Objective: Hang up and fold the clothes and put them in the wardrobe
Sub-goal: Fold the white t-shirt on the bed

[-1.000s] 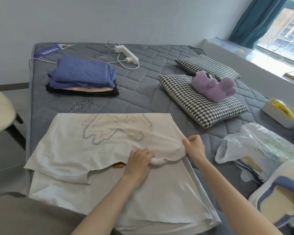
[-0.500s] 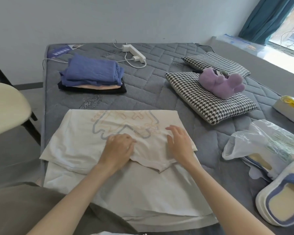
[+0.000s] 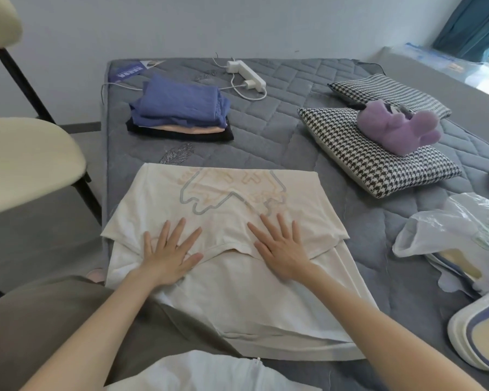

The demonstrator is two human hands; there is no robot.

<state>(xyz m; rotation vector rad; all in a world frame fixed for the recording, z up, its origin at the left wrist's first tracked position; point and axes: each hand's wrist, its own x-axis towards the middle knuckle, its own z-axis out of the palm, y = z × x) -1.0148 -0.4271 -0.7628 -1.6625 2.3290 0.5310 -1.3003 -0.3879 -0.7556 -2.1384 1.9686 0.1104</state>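
Both hands, left (image 3: 170, 256) and right (image 3: 283, 249), press flat on the cream shirt (image 3: 226, 210).

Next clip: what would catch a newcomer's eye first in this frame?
First come the left hand and right hand, pressed flat with fingers spread on a cream T-shirt that lies half folded at the near edge of the grey mattress. Behind it sits a stack of folded clothes topped in blue. To the right, a purple plush toy lies on a houndstooth pillow.
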